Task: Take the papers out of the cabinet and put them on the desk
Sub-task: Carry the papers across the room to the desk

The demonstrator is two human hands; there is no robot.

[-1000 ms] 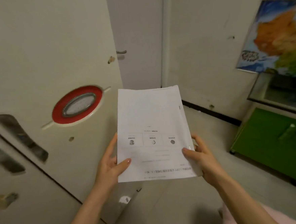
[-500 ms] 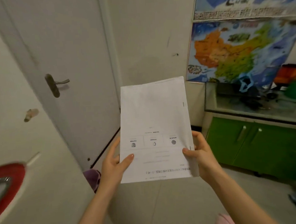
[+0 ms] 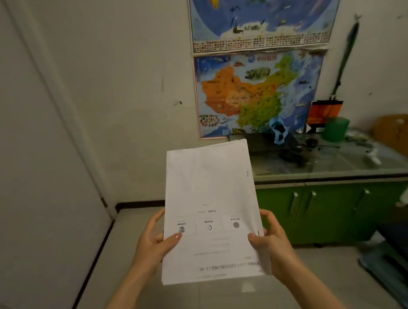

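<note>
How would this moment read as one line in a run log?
stage: carrying | left hand: gripping papers | right hand: gripping papers | desk: ahead right, cluttered | papers not yet set down

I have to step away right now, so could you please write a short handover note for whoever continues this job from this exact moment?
Left hand: gripping the left edge of the papers, thumb on top.
Right hand: gripping the right edge, thumb on top.
The papers are a stack held in the air, printed side up, text upside down to the wearer.
The desk, glass-topped with green doors below, stands ahead to the right; its top is cluttered towards the back, with barer glass near the front edge.
Done: papers are in hand and the cabinet is out of view.
Left: carry them to the desk and lay them down.
</note>
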